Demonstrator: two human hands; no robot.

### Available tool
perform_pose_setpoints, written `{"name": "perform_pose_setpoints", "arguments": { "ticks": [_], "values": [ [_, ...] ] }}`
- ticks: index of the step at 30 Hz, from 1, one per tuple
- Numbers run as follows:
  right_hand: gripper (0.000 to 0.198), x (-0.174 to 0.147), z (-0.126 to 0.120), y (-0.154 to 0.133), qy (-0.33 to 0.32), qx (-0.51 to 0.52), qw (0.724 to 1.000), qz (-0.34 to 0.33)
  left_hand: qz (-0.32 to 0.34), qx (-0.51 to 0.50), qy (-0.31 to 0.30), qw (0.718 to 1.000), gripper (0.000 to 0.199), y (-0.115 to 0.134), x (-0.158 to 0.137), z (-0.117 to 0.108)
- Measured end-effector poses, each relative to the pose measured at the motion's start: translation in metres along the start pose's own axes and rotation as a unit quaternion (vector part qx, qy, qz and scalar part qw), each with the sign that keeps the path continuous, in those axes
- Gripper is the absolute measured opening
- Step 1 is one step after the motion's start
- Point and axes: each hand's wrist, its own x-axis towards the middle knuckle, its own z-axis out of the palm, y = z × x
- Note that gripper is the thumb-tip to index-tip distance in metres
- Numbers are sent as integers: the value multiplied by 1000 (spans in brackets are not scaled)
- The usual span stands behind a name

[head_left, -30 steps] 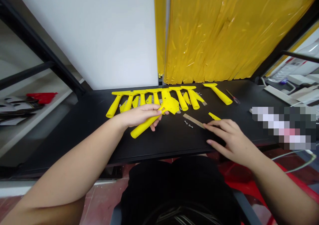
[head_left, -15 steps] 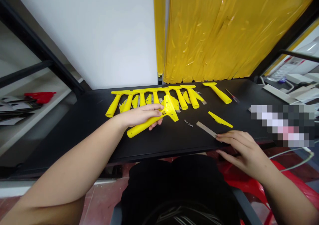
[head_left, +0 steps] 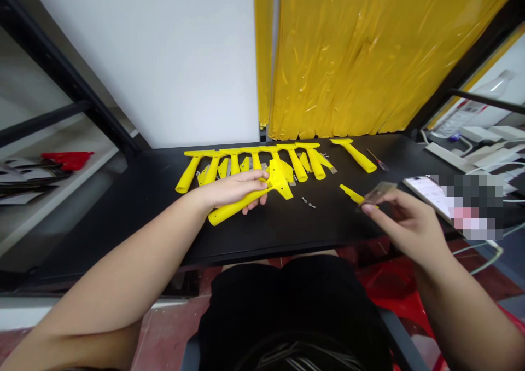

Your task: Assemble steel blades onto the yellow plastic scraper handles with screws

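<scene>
A person's left grip (head_left: 241, 189) is closed around the neck of a yellow T-shaped handle (head_left: 229, 209), held above a black counter (head_left: 320, 229) with its head pointing away from the body, while the right grip (head_left: 412, 220) pinches a thin metal strip (head_left: 379, 192), blurred and raised, between thumb and fingers. Partly behind the strip lies a slim yellow piece (head_left: 348, 192); small metal fasteners (head_left: 308, 202) lie between the hands. Farther back, similar yellow handles (head_left: 299, 166) form a row, with a screwdriver (head_left: 378, 160) at right
</scene>
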Motion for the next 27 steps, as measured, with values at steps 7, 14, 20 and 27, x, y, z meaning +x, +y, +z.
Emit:
{"name": "perform_pose_setpoints", "arguments": {
  "ticks": [7,14,20,27],
  "values": [
    [35,113,52,-27,-220,241,938,116,-3,11,16,1000,21,2,0,1],
    [32,178,105,-29,-361,277,881,133,-1,5,24,1000,22,-1,2,0],
    [28,170,122,-14,-355,312,875,101,17,0,33,999,25,-4,4,-1],
    [25,157,127,3,-372,313,869,89,34,-6,56,998,24,-4,5,-2]
  ]
}}
